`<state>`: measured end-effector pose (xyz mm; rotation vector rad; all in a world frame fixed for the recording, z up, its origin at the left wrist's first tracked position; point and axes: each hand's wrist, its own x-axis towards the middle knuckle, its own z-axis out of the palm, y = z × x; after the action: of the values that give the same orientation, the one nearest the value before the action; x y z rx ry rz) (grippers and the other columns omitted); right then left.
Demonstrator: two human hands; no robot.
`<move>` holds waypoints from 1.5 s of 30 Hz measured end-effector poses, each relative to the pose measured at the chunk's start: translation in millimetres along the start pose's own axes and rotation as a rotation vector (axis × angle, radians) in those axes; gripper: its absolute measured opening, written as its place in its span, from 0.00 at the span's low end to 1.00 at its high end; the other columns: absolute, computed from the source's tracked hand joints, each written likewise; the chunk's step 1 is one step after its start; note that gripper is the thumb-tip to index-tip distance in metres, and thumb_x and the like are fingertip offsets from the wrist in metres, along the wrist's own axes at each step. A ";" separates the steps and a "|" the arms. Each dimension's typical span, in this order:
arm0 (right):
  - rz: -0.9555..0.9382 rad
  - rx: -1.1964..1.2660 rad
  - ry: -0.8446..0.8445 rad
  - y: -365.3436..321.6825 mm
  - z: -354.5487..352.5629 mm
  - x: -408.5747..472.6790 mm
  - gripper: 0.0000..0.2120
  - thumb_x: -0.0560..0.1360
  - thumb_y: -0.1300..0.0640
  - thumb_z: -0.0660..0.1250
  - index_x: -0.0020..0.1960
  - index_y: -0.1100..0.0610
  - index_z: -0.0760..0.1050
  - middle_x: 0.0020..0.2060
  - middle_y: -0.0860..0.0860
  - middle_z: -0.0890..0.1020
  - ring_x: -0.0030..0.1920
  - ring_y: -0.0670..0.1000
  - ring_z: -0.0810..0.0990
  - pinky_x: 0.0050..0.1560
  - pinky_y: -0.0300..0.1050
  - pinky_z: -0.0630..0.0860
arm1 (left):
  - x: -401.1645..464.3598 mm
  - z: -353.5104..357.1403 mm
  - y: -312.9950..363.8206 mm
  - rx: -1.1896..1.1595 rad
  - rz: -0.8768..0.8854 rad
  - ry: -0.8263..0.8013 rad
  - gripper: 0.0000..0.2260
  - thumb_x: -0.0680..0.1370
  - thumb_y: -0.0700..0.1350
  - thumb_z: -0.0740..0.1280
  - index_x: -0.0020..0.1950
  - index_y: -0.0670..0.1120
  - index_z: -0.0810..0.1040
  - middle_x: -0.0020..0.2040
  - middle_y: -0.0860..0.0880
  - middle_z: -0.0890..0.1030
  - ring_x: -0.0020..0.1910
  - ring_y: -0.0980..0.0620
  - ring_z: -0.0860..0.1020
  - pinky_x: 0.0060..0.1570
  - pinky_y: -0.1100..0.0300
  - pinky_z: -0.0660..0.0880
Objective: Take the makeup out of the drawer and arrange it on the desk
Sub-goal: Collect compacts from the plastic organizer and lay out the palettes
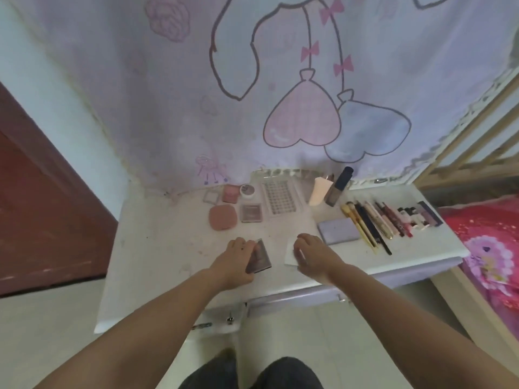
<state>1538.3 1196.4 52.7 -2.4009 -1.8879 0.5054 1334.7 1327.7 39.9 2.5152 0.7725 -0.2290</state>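
My left hand (238, 256) grips a dark mauve palette (260, 258) lying on the white desk (157, 248). My right hand (311, 254) holds a flat white item (289, 254) on the desk, fingers curled over its edge. Laid out behind are a pink compact (223, 218), a small brown palette (252, 212), a blush pan (230, 193), a small jar (247, 190), a clear lash tray (280, 200), a cream sponge (317, 193), a foundation bottle (338, 188), a lilac case (338, 231) and a row of pencils and lipsticks (390, 219).
A drawer front (295, 300) shows under the desk's near edge. A cartoon-print curtain (280, 94) hangs behind the desk. A bed with a pink quilt (491, 242) and a wooden rail (477, 164) stands at right. A red-brown door (42, 206) is at left.
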 end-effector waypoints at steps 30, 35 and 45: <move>0.481 -0.041 0.271 35.2 -55.4 5.2 0.19 0.80 0.43 0.52 0.67 0.51 0.67 0.69 0.50 0.68 0.70 0.54 0.65 0.71 0.55 0.57 | 121.5 -69.8 59.6 0.295 0.466 0.111 0.20 0.79 0.53 0.59 0.67 0.45 0.67 0.64 0.45 0.70 0.62 0.45 0.69 0.58 0.53 0.66; 0.922 0.006 0.314 6.7 -10.7 -107.5 0.23 0.81 0.43 0.43 0.74 0.48 0.55 0.76 0.51 0.55 0.76 0.53 0.50 0.74 0.61 0.43 | 94.1 -30.8 128.0 0.288 0.782 0.075 0.21 0.80 0.55 0.55 0.70 0.46 0.65 0.67 0.46 0.70 0.66 0.47 0.67 0.64 0.54 0.63; 1.673 0.360 0.263 -153.1 133.6 -336.4 0.25 0.81 0.43 0.45 0.76 0.48 0.50 0.77 0.51 0.51 0.77 0.51 0.46 0.74 0.63 0.42 | -72.8 122.8 235.5 0.638 1.313 -0.295 0.24 0.80 0.57 0.53 0.72 0.47 0.61 0.71 0.47 0.64 0.70 0.46 0.61 0.69 0.46 0.56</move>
<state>1288.8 893.2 38.0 -2.8769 0.6073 0.3855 1405.8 1061.9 51.8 2.8497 -1.2567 -0.3763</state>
